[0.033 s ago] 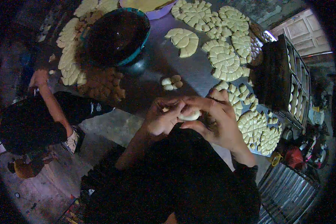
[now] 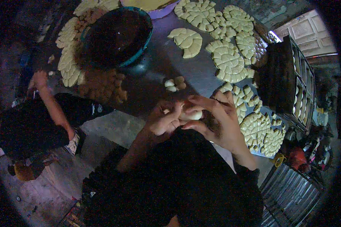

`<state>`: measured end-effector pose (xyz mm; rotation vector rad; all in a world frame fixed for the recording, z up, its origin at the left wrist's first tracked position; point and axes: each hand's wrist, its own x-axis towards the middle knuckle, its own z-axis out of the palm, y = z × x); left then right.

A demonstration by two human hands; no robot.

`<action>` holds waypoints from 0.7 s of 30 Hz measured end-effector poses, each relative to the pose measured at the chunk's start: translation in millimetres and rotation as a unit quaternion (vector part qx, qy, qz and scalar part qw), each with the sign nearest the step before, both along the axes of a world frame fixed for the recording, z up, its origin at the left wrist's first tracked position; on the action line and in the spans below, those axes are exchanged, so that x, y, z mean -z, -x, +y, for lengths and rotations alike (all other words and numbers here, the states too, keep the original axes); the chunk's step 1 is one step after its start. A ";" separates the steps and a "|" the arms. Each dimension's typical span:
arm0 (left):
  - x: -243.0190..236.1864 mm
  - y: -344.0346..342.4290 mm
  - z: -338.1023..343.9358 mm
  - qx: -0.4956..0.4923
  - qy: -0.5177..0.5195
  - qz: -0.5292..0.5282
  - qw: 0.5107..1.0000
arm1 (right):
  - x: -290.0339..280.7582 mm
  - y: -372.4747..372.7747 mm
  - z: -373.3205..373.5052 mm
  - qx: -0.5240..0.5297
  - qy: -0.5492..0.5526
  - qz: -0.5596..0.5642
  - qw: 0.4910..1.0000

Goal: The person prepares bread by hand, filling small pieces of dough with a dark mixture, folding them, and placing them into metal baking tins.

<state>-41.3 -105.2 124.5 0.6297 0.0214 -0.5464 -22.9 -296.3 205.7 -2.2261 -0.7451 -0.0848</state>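
A small pale ball of dough (image 2: 193, 115) sits between my two hands, just in front of my chest. My left hand (image 2: 165, 119) has its fingers bent and pinched against the ball's left side. Curved around its right side is my right hand (image 2: 218, 117), thumb below and fingers above. Part of the dough is hidden behind the fingers. Beyond my hands, a small cluster of several round dough balls (image 2: 171, 88) rests on the metal table (image 2: 161, 45).
Cut dough slabs (image 2: 229, 62) cover the table's right side. A teal-rimmed basin (image 2: 142, 53) with dark contents stands at the left, near brown lumps (image 2: 115, 89). A dark rack of trays (image 2: 301, 83) is at the right. Another person's arm (image 2: 55, 104) reaches in at the left.
My fingers have shifted slightly around the dough ball, and the left fingers look less blurred. The other person's hand at the left has barely moved.
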 end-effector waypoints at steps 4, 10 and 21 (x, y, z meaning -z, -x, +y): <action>26.7 -7.5 21.2 0.023 -0.141 0.072 0.987 | 62.2 -2.9 31.3 0.090 -0.041 0.066 0.993; 95.9 -10.6 46.0 0.025 -0.333 0.007 0.942 | 132.5 5.1 66.1 0.194 -0.416 0.484 0.745; 124.4 -47.4 62.3 -0.016 -0.471 -0.069 0.879 | 202.2 -57.9 18.0 0.266 0.069 0.189 0.943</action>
